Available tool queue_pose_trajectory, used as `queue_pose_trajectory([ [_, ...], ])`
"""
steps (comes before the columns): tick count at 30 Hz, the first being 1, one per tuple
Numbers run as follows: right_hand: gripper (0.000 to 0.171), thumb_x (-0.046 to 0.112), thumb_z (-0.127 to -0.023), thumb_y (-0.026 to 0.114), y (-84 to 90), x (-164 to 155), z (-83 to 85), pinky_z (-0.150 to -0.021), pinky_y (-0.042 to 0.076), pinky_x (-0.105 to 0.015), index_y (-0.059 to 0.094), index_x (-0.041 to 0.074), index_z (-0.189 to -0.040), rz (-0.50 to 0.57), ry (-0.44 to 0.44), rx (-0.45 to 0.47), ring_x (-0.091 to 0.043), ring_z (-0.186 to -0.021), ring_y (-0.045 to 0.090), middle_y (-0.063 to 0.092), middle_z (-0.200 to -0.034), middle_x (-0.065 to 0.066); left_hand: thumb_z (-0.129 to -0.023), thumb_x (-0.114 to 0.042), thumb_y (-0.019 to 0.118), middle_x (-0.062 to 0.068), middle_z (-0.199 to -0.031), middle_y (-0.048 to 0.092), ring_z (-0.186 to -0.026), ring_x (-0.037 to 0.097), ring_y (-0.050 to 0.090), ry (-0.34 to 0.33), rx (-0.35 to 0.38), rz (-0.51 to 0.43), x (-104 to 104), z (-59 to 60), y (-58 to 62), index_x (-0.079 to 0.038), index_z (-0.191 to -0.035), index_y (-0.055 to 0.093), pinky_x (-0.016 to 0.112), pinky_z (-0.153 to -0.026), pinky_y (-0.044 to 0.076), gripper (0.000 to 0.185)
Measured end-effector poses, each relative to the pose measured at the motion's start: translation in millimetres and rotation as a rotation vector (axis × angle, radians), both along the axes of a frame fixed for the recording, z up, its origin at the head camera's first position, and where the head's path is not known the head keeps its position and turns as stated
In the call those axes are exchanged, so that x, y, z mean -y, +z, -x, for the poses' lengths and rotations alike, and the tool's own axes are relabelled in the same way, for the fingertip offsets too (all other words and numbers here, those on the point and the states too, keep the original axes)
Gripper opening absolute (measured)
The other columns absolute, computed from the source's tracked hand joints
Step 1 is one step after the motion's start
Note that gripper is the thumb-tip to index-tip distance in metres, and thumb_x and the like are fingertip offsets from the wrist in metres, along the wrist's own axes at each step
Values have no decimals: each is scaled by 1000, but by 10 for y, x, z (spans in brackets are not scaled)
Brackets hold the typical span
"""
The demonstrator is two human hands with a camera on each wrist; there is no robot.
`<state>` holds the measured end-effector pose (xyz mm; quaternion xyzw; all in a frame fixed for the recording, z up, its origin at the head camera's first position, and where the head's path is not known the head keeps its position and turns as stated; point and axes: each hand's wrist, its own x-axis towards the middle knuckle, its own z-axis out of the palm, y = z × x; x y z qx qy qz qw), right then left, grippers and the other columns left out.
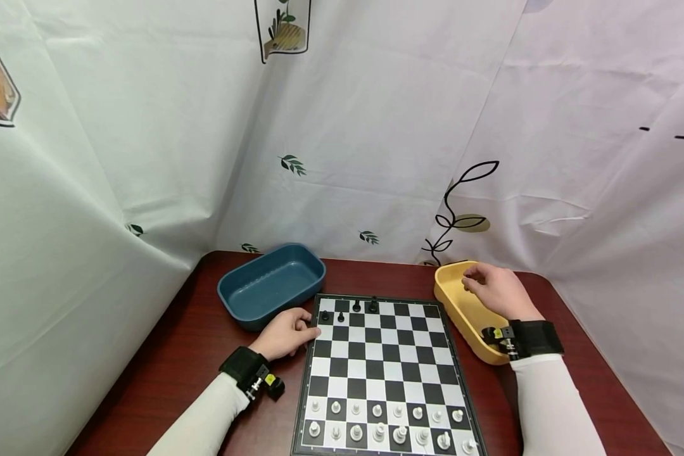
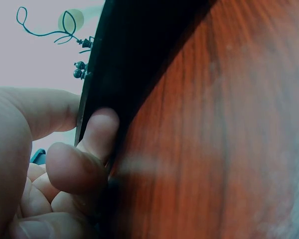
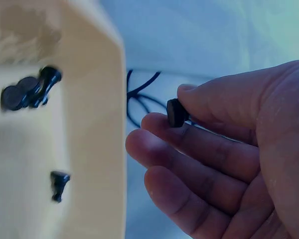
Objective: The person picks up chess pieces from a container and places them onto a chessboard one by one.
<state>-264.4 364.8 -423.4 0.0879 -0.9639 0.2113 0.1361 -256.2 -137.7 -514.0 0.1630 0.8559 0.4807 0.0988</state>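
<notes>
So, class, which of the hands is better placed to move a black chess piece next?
Probably the right hand: it pinches a black chess piece by the yellow tray, while the left hand grips the chessboard by its edge.

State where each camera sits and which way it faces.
Head: worn on the head, facing forward and down at the chessboard; left hand, right hand and both sleeved forearms show.
Left wrist: worn there, facing the chessboard's edge and table; part of the left hand shows.
Right wrist: worn there, facing the yellow tray; the right hand shows, pinching a black piece.
Shared: head and right wrist both show the tray and right hand.
</notes>
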Motion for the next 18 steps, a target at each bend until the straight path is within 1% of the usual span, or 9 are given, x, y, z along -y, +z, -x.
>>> queue_pose_trajectory([
  [3,14,23,-106,77,55,83,-28,-75,55,-47,78,10,-111,22,4,-20,-25,-84,74,80,-91,-2,-102,-26,82,0,-69,64,-44,14,53,4,-2,-1,3,-7,5,6,-130,65,33,-52,51,46],
  [6,15,25,-105,79,104,178,-61,-75,54,-46,79,11,-112,37,11,-48,-27,-86,73,80,-96,-5,-102,-25,81,0,-69,64,-44,14,53,5,-1,-1,3,-12,12,6,-131,65,33,-52,51,46],
  [10,11,22,-104,82,137,317,-83,-76,54,-46,80,12,-109,37,47,-106,-28,-88,71,79,-103,-8,-102,-25,81,0,-69,64,-44,14,53,4,-3,2,3,-16,23,6,-130,65,32,-52,51,45],
  [13,8,18,-103,83,142,430,-74,-75,54,-45,81,11,-107,30,94,-144,-26,-86,69,77,-103,-7,-103,-26,81,0,-68,63,-44,14,53,4,-4,6,3,-15,27,5,-130,65,33,-53,51,45],
  [18,7,17,-101,85,123,619,-69,-74,52,-42,81,12,-104,-6,166,-178,-23,-84,65,72,-97,-1,-103,-26,81,0,-68,64,-44,14,53,1,-1,9,3,-5,18,5,-131,65,33,-53,51,46],
])
